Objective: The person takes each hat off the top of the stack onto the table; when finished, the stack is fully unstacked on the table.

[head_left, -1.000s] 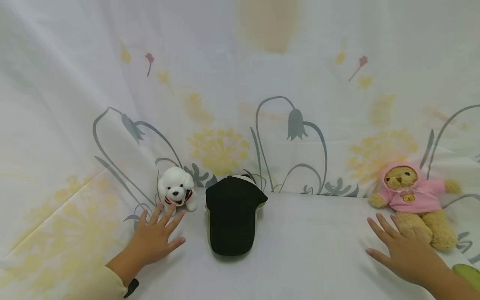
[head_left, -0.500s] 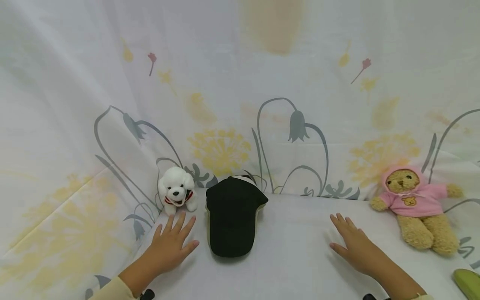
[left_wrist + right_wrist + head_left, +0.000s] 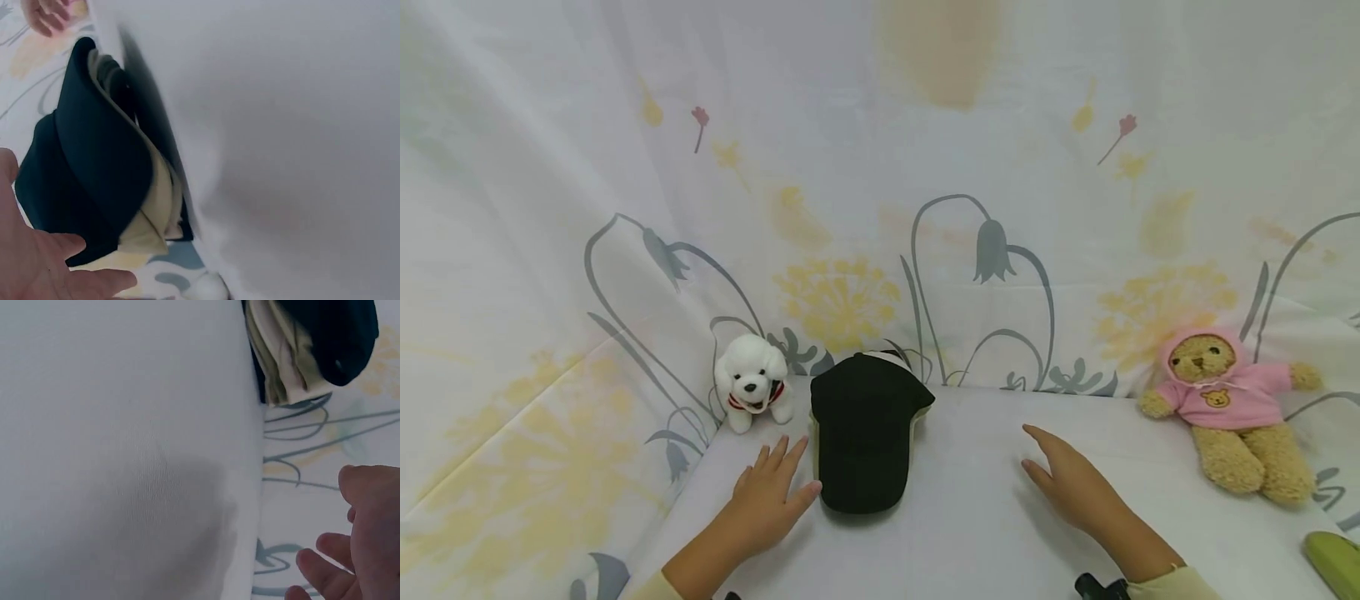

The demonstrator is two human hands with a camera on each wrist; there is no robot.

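A dark cap (image 3: 865, 433) with a light underside rests on the white surface, its brim toward me. My left hand (image 3: 767, 500) is just left of the brim in the head view, fingers spread and holding nothing; whether the thumb touches the cap I cannot tell. In the left wrist view, the cap (image 3: 94, 156) is right beside that hand's fingers. To the cap's right, with a gap between, hovers my right hand (image 3: 1071, 483), its fingers extended and nothing in them. The right wrist view has the cap (image 3: 337, 337) at the top, apart from the right hand (image 3: 375, 531).
A white plush dog (image 3: 752, 383) with a red collar sits behind my left hand. On the far right a teddy bear (image 3: 1232, 408) in a pink hoodie leans against the flower-printed cloth (image 3: 850, 167). A green object (image 3: 1333, 562) lies partly in view at the right edge.
My right hand has moved left from in front of the teddy bear toward the cap. The left hand has shifted right, away from the plush dog and up to the cap's side. The cap stays put.
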